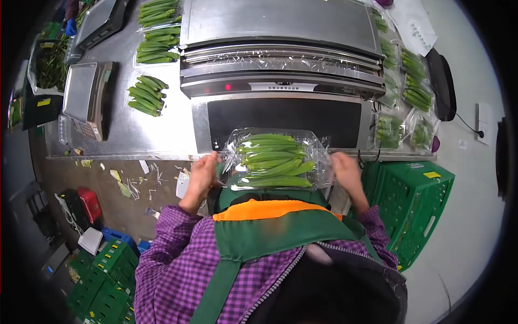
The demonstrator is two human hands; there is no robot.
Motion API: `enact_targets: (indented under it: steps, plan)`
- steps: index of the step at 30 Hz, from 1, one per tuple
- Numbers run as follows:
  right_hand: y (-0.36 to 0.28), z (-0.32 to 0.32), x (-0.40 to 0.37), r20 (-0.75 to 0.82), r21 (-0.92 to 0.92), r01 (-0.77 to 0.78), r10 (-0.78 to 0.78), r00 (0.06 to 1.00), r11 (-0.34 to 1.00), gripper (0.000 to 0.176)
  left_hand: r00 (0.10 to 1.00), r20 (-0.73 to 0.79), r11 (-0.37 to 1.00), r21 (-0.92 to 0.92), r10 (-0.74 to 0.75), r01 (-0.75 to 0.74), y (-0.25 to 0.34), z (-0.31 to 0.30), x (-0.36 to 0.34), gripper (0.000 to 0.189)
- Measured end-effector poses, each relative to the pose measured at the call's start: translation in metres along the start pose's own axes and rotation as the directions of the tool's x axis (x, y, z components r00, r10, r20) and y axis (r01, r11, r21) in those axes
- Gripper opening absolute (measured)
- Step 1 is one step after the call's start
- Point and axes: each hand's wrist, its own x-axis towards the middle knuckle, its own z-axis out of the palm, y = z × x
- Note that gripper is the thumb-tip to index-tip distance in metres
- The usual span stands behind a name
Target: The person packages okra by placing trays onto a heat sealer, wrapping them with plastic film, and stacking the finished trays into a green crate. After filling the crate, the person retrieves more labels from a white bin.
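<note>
A clear plastic tray of okra (275, 162) is held level in front of my apron, at the front edge of the wrapping machine. Loose clear film spreads past both ends of the tray. My left hand (202, 175) is closed on the film at the left end, thumb on top. At the opposite end my right hand (347, 171), slightly blurred, has its fingers curled on the film. Just beyond the tray lies the machine's black plate (286, 116). Behind that is the film wrapping machine (280, 70), with a red light showing.
Unwrapped okra trays (147, 96) lie on the steel table (175, 127) at left, beside a scale (83, 97). Wrapped packs (418, 92) are piled at right. Green crates (415, 200) stand below right, more at lower left. Scraps litter the floor. A blue-gloved hand (71, 27) shows far left.
</note>
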Motion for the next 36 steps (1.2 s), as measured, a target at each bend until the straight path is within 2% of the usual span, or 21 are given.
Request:
enact_targets:
  steps: [1, 2, 3, 4, 5, 6, 7, 9, 12, 17, 19, 20, 23, 24, 25, 27, 28, 31, 33, 34, 36]
  plan:
    - [0.023, 0.019, 0.0, 0.15, 0.043, -0.085, 0.078, 0.986, 0.995, 0.02, 0.995, 0.029, 0.986, 0.133, 0.093, -0.096, -0.025, -0.001, 0.016, 0.029]
    - [0.044, 0.046, 0.007, 0.188, 0.08, -0.048, 0.032, 0.982, 0.996, 0.021, 0.98, 0.074, 0.946, 0.258, 0.186, -0.199, -0.052, 0.0, 0.036, 0.032]
    - [0.063, 0.074, 0.019, 0.241, 0.323, -0.06, -0.02, 0.97, 0.944, 0.022, 0.978, 0.091, 0.943, 0.259, 0.19, -0.207, -0.071, 0.005, 0.047, 0.032]
    - [-0.022, 0.052, 0.009, 0.386, 0.282, -0.167, 0.048, 0.921, 0.945, 0.031, 0.951, 0.233, 0.979, -0.068, 0.204, -0.193, -0.086, 0.014, 0.055, 0.036]
    - [0.008, 0.074, 0.009, 0.323, 0.523, -0.017, -0.179, 0.929, 0.852, 0.041, 0.893, 0.371, 0.921, -0.376, 0.255, -0.107, -0.089, 0.024, 0.062, 0.043]
    - [0.026, 0.096, -0.001, 0.437, 0.569, -0.226, -0.058, 0.898, 0.791, 0.049, 0.882, 0.383, 0.841, 0.35, 0.274, -0.413, -0.047, 0.031, 0.035, 0.041]
    - [0.027, 0.103, -0.005, 0.493, 0.607, -0.286, -0.069, 0.867, 0.742, 0.049, 0.936, 0.344, 0.995, -0.031, -0.076, 0.092, -0.02, 0.052, 0.011, 0.036]
    - [0.012, 0.103, -0.012, 0.574, 0.655, -0.341, -0.15, 0.805, 0.675, 0.05, 0.825, 0.55, 0.991, -0.058, 0.133, -0.121, -0.023, 0.054, 0.008, 0.035]
    - [-0.006, 0.097, -0.023, 0.625, 0.687, -0.366, -0.253, 0.739, 0.627, 0.052, 0.678, 0.658, 0.943, -0.183, 0.327, -0.277, -0.023, 0.052, 0.012, 0.035]
    - [-0.03, 0.08, -0.044, 0.644, 0.736, -0.382, -0.404, 0.649, 0.559, 0.055, 0.583, 0.517, 0.761, -0.243, 0.626, -0.602, -0.032, 0.01, 0.062, 0.035]
    - [-0.043, 0.079, -0.043, 0.629, 0.763, -0.381, -0.465, 0.623, 0.521, 0.056, 0.68, 0.323, 0.747, -0.169, 0.658, -0.643, 0.061, 0.05, -0.044, 0.029]
    - [-0.049, 0.08, -0.038, 0.614, 0.779, -0.376, -0.493, 0.616, 0.502, 0.057, 0.564, 0.11, 0.574, -0.202, 0.818, -0.794, 0.06, 0.053, -0.063, 0.029]
    - [-0.08, 0.096, -0.003, 0.541, 0.836, -0.347, -0.539, 0.646, 0.425, 0.059, 0.593, 0.286, 0.649, -0.171, 0.752, -0.741, 0.064, 0.061, -0.1, 0.03]
    - [-0.094, 0.094, 0.009, 0.506, 0.86, -0.341, -0.548, 0.666, 0.38, 0.059, 0.69, 0.379, 0.778, -0.159, 0.617, -0.608, 0.064, 0.061, -0.096, 0.029]
    - [-0.112, 0.075, 0.013, 0.422, 0.905, -0.363, -0.576, 0.7, 0.223, 0.06, 0.758, 0.467, 0.882, -0.124, 0.456, -0.455, 0.064, 0.061, -0.093, 0.029]
    - [-0.148, 0.014, -0.015, 0.159, 0.881, -0.399, -0.635, 0.756, -0.254, 0.068, 0.767, 0.494, 0.901, -0.092, 0.41, -0.423, 0.058, 0.055, -0.082, 0.032]
    - [-0.146, -0.005, -0.021, 0.142, 0.883, -0.385, -0.631, 0.763, -0.268, 0.068, 0.785, 0.501, 0.921, -0.067, 0.364, -0.384, 0.051, 0.048, -0.076, 0.035]
    - [-0.128, -0.042, -0.039, 0.036, 0.949, -0.245, -0.703, 0.71, -0.198, 0.055, 0.836, 0.503, 0.966, 0.003, 0.221, -0.258, 0.032, 0.032, -0.06, 0.044]
    - [-0.119, -0.054, -0.046, 0.055, 0.91, 0.085, -0.321, 0.945, 0.405, 0.041, 0.847, 0.503, 0.977, 0.027, 0.172, -0.213, 0.037, 0.046, -0.063, 0.047]
    - [-0.112, -0.053, -0.044, 0.049, 0.911, 0.088, -0.318, 0.947, 0.402, 0.041, 0.879, 0.454, 0.973, 0.092, 0.147, -0.211, 0.051, 0.069, -0.072, 0.038]
    - [-0.09, -0.048, -0.037, -0.121, 0.679, 0.145, -0.084, 0.989, 0.719, 0.039, 0.91, 0.396, 0.954, 0.204, 0.123, -0.218, 0.06, 0.104, -0.068, 0.034]
